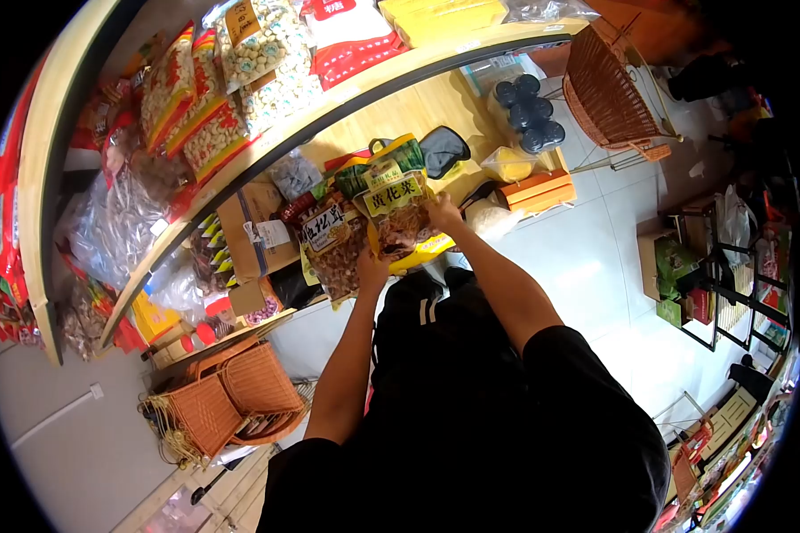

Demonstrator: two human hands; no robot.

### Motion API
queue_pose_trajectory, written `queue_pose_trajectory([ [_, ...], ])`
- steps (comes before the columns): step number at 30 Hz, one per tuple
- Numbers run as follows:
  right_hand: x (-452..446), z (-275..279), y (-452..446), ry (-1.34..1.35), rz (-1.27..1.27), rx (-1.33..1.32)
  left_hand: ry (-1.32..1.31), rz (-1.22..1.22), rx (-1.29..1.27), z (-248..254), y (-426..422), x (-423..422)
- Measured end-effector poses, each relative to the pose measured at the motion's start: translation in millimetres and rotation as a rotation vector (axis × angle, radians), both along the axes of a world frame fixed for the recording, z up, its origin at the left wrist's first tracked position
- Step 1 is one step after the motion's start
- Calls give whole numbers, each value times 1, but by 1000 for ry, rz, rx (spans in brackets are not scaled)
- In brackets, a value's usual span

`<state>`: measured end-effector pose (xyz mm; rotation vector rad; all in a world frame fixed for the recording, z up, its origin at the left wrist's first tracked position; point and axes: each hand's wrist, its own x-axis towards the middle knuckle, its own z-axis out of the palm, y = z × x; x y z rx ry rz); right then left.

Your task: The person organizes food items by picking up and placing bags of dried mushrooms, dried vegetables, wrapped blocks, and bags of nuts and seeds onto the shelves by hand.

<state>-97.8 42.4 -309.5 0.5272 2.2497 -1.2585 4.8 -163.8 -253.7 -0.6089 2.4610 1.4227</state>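
Packet with a green top (394, 194) sits between both hands, its right edge gripped by the right hand (444, 215), its lower left by the left hand (372, 266). Brown packet (329, 249) is just left of the left hand; cardboard box (256, 233) lies farther left.

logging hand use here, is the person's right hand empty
No, the right hand grips the right edge of the green-topped food bag.

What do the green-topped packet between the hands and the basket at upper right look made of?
Green-topped packet: probably printed plastic film, somewhat glossy; the lower half looks see-through. Basket: likely wicker, faintly shiny, brown woven strands showing, though a plastic imitation is possible.
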Motion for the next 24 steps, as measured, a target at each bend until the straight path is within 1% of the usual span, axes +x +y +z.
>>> queue_pose_trajectory([
  [1, -4, -7, 2, -11, -5, 17, 2, 0, 0, 0, -1, -5],
  [2, -7, -23, 3, -12, -5, 16, -75, 14, -4, -1, -2, -8],
  [3, -10, -42, 3, -69, -54, -79, -151, 27, -8, 0, -3, -9],
  [4, -14, -52, 2, -122, -107, -176, -148, 23, -10, 10, 0, -13],
  [5, -14, -51, 2, -123, -111, -177, -193, 101, 62, 25, 3, -16],
  [6, -15, -49, 2, -141, -87, -281, -237, 178, 134, 39, 7, -19],
  [7, -15, -45, 3, -159, -63, -384, -239, 173, 133, 25, 1, -21],
  [8, -12, -36, 3, -160, -67, -384, -273, 217, 140, -3, -12, -21],
  [9, -7, -24, 3, -145, -34, -396, -306, 262, 147, -19, -22, -23],
  [10, -4, -19, 3, -130, 0, -408, -307, 260, 148, -18, -30, -28],
  [11, -1, -14, 3, -131, -1, -407, -374, 222, 240, -17, -38, -32],
  [12, 1, -9, 3, -89, 16, -505, -442, 185, 331, -18, -42, -33],
  [13, 5, -8, 1, -47, 33, -604, -444, 188, 332, -10, -40, -34],
  [14, 8, -8, -1, -50, 34, -604, -486, 173, 309, 5, -37, -36],
  [15, 12, -9, -2, -52, 24, -753, -527, 157, 286, 19, -32, -38],
  [16, 16, -8, -3, -55, 14, -901, -529, 159, 288, 23, -33, -40],
  [17, 21, 8, -3, -59, 16, -898, -543, 152, 331, 28, -34, -43],
  [19, 26, 38, -1, 1, 53, -688, -557, 146, 378, 42, -31, -45],
  [20, 26, 8, -4, 32, 124, -634, -526, 105, 449, 68, -23, -45],
  [21, 29, 11, -3, 31, 129, -634, -490, 66, 519, 82, -19, -46],
  [22, 34, 18, -3, 99, 108, -572, -490, 71, 519, 80, -23, -45],
  [23, 41, 26, -3, 167, 84, -510, -547, 29, 576, 74, -30, -44],
  [24, 45, 33, -1, 165, 85, -512, -603, -15, 633, 68, -34, -43],
])
